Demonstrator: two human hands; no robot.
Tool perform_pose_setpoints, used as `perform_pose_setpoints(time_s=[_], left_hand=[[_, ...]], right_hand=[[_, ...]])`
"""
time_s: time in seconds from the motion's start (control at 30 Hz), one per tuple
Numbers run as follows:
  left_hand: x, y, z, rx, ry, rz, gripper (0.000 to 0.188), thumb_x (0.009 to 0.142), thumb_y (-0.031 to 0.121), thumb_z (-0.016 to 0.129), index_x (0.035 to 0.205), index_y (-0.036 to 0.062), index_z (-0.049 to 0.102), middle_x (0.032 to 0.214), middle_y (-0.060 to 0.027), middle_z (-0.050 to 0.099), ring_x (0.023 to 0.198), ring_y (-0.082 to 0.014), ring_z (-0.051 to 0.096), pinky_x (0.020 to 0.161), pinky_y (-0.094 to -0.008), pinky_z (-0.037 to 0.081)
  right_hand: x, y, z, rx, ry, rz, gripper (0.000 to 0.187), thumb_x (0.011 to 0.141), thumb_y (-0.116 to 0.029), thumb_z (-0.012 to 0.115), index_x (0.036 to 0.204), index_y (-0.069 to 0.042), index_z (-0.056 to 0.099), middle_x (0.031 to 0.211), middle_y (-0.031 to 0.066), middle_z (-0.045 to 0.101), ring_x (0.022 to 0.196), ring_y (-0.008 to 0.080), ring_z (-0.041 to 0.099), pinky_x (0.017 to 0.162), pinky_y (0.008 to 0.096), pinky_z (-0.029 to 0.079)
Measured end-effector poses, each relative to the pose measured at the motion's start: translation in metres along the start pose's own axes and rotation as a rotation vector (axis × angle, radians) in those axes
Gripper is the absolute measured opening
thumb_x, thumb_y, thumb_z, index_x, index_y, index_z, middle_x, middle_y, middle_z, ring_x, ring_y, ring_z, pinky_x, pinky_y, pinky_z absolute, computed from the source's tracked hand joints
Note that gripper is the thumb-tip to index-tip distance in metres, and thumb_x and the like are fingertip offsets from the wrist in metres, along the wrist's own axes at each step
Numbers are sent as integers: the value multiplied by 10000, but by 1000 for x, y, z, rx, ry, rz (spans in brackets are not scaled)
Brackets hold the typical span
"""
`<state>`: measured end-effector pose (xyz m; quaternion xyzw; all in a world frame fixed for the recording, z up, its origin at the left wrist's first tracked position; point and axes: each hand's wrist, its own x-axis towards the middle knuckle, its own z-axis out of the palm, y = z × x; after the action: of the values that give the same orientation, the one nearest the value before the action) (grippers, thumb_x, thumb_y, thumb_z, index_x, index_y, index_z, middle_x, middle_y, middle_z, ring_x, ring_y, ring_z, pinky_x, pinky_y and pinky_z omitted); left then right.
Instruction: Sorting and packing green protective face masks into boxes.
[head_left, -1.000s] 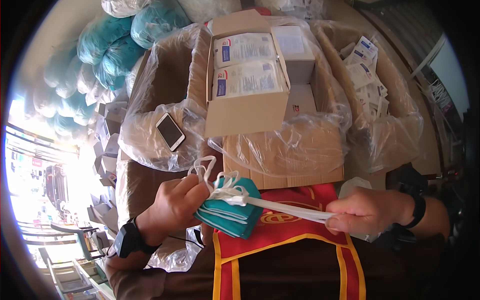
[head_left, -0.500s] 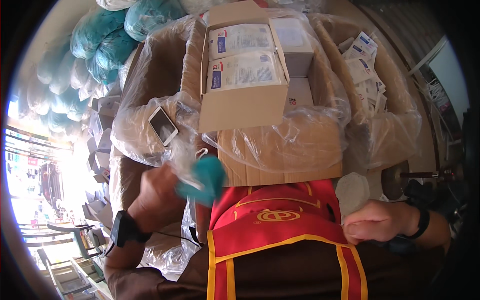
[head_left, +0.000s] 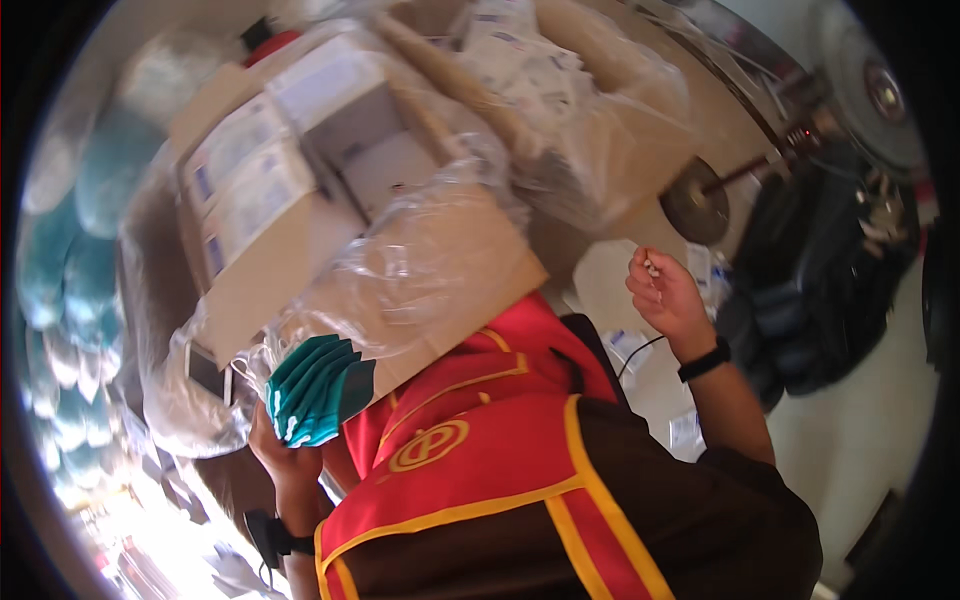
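My left hand [head_left: 283, 450] is closed round the lower end of a stack of teal pleated face masks [head_left: 315, 390], with pale ear loops at their upper left. The masks fan out above the red apron [head_left: 510, 360] on my lap. Out to the right, my right hand [head_left: 668, 297] is raised with its fingers curled in. Small whitish spots show at its fingertips, but I cannot make out whether it holds anything. Left of the masks, a phone [head_left: 208, 375] lies on clear plastic.
Ahead is a plastic-lined carton [head_left: 450, 270] bearing an open box [head_left: 285, 245] of white packets. Another lined carton [head_left: 610, 150] holds loose packets. A round metal base [head_left: 695, 200] and a black bag [head_left: 820, 290] stand right. Bags of teal items [head_left: 60, 250] line the left.
The view has swung to the right. My right hand has left the apron's side and reached out to the right. The masks in my left hand, blurred before, now show fanned out.
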<state>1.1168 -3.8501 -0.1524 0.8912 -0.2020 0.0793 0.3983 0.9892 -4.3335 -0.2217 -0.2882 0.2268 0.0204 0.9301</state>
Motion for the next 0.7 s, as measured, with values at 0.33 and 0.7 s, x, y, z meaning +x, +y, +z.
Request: perform_pose_setpoints(time_s=[0.33, 0.7], left_hand=[[28, 38, 51, -64, -157, 185, 386, 770, 222, 682, 1049, -36, 610, 875, -191, 657, 788, -368, 661, 702, -373, 501], [27, 32, 50, -59, -118, 156, 354, 780, 174, 693, 1054, -38, 618, 891, -180, 672, 829, -337, 672, 744, -365, 504]], right_hand=[[-18, 35, -259, 182, 691, -171, 203, 928, -229, 553, 1007, -42, 553, 903, 94, 585, 832, 205, 576, 707, 308, 478], [6, 15, -214, -47, 849, -239, 612, 935, -368, 569, 1394, -7, 384, 1402, 203, 429, 1345, 283, 369, 1117, 484, 273]])
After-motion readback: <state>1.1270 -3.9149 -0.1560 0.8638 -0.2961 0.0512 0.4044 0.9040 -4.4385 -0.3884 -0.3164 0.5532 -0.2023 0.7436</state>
